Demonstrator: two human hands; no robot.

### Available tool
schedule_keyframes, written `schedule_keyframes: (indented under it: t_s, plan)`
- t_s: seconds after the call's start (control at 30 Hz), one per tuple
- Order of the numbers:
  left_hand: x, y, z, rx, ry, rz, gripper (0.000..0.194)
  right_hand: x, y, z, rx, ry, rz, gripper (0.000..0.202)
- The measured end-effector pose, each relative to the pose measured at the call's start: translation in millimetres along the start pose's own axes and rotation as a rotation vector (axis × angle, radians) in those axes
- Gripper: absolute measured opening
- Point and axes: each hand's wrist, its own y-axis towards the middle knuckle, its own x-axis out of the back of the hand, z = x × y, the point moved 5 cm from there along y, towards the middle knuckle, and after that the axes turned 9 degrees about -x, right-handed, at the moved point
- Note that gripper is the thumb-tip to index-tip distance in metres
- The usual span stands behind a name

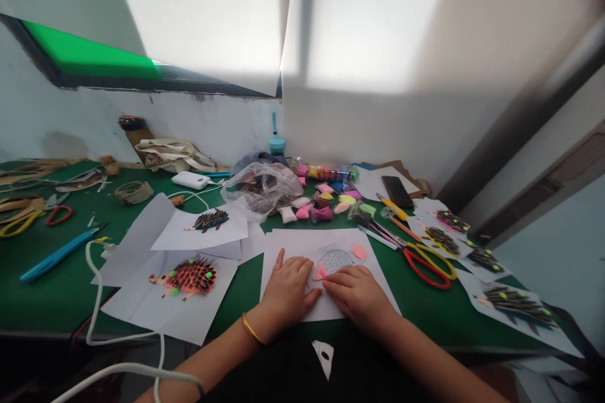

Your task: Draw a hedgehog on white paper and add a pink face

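A white sheet of paper [283, 240] lies in front of me, with a dotted hedgehog outline [336, 258] drawn on it. Pink modelling clay [322, 271] covers the pointed face end of the drawing. My right hand [359, 295] has its fingers together, the tips pressed on this clay. My left hand [289, 289] rests flat on the sheet's left part, fingers stretched out and little finger apart, holding nothing. A flattened lump of salmon-pink clay [359, 252] sits on the sheet beyond my right hand.
Finished hedgehog pictures [191, 277] lie at left, more [513, 305] at right. Red and yellow scissors [428, 264] are right of the sheet. Small clay packets [324, 211] and a plastic bag [262, 189] stand behind. A white cable [97, 302] crosses the left; a blue craft knife [59, 257] lies beyond.
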Motion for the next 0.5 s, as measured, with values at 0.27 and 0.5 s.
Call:
schedule_keyframes:
  t_s: [0.27, 0.5]
  plan:
    - [0.4, 0, -1, 0.003, 0.0, 0.013, 0.046, -3, 7, -5, -0.029, -0.011, -0.147, 0.033]
    - [1.1, 0, -1, 0.007, 0.002, 0.016, 0.046, 5, -6, 1, 0.002, 0.015, -0.09, 0.032]
